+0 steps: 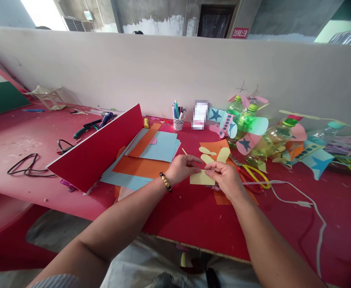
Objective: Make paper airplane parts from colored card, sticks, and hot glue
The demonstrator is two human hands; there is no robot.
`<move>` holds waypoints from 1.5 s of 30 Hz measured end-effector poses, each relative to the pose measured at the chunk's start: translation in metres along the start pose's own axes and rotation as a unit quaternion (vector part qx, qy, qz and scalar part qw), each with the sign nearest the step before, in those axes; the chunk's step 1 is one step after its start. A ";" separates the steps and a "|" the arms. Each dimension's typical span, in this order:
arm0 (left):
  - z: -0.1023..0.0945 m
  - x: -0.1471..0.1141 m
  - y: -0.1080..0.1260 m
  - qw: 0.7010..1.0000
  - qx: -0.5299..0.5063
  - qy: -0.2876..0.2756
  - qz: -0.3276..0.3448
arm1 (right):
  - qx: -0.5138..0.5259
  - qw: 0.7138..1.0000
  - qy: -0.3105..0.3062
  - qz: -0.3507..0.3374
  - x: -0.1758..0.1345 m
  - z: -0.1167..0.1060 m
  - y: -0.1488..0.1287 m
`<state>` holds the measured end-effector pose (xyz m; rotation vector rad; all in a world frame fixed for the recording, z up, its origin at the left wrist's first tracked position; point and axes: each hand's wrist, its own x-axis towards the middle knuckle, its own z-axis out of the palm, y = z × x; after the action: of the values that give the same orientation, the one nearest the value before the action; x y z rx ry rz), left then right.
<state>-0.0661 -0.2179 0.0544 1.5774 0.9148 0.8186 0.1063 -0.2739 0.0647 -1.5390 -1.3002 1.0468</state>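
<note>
A small sheet of pale yellow paper (pixel 202 179) is pinched along its upper edge by both hands, low over the red table. My left hand (pixel 184 167) grips its left part, fingers bent inward. On its right part, thumb and fingers of my right hand (pixel 223 177) close on the same edge. Just beyond the fingers lie yellow paper cutouts (pixel 223 155) with rounded ends, on orange paper (pixel 214 145). Scissors with red and yellow handles (pixel 258 176) rest right of my right hand, partly hidden by it.
Blue and orange paper sheets (pixel 160 154) are stacked at left, beside an upright red divider (pixel 103 148). A pen cup (pixel 178 123) and a phone (pixel 200 115) stand at the back. Plastic bottles decorated with paper (pixel 267 140) fill the right. A white cable (pixel 306 204) crosses the table.
</note>
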 end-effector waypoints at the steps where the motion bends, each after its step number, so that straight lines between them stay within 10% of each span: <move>1: 0.000 0.000 0.000 1.000 -0.002 0.003 -0.001 | 0.000 1.000 0.000 -0.001 0.000 0.000 0.001; 45: -0.001 0.001 -0.005 0.997 0.071 -0.038 -0.005 | -0.002 0.999 -0.028 -0.031 0.009 0.001 0.017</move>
<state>-0.0671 -0.2164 0.0494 1.7130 0.9418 0.6930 0.1117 -0.2665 0.0475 -1.4732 -1.3795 1.0547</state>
